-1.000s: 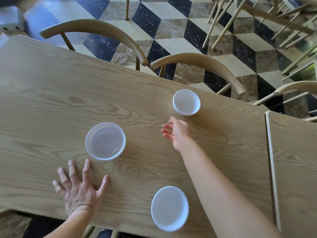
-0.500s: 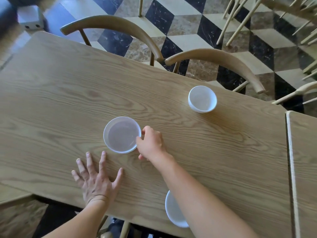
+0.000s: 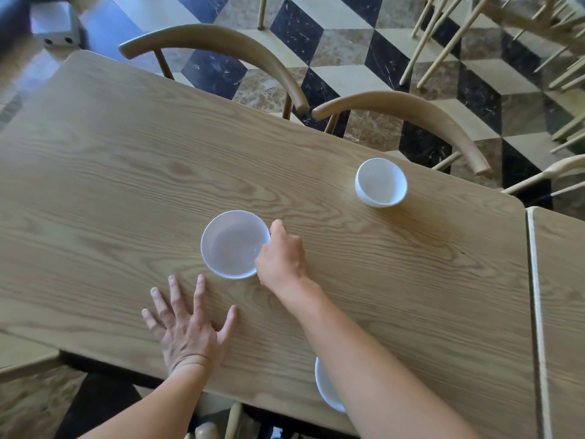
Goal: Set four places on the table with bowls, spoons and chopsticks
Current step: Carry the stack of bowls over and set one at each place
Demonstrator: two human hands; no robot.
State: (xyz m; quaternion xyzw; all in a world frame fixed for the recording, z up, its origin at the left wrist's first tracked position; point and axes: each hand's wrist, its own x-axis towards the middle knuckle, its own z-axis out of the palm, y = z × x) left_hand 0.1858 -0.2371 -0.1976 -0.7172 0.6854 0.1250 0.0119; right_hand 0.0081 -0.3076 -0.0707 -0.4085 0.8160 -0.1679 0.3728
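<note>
Three white bowls stand on the wooden table (image 3: 95,185). The middle bowl (image 3: 232,243) sits at the table's centre, and my right hand (image 3: 281,258) grips its right rim, thumb over the edge. A second bowl (image 3: 380,182) stands at the far right side by a chair. A third bowl (image 3: 326,388) sits at the near edge, mostly hidden under my right forearm. My left hand (image 3: 186,327) lies flat on the table with fingers spread, just below the middle bowl and apart from it. No spoons or chopsticks are in view.
Two curved wooden chair backs (image 3: 221,49) (image 3: 411,112) line the far edge. A second table (image 3: 560,296) abuts on the right with a narrow gap. More chair legs stand on the chequered floor (image 3: 348,42) at top right.
My right hand swung left from near the far bowl and closed on the middle bowl's rim. The left hand stayed flat on the table. The view shifted left.
</note>
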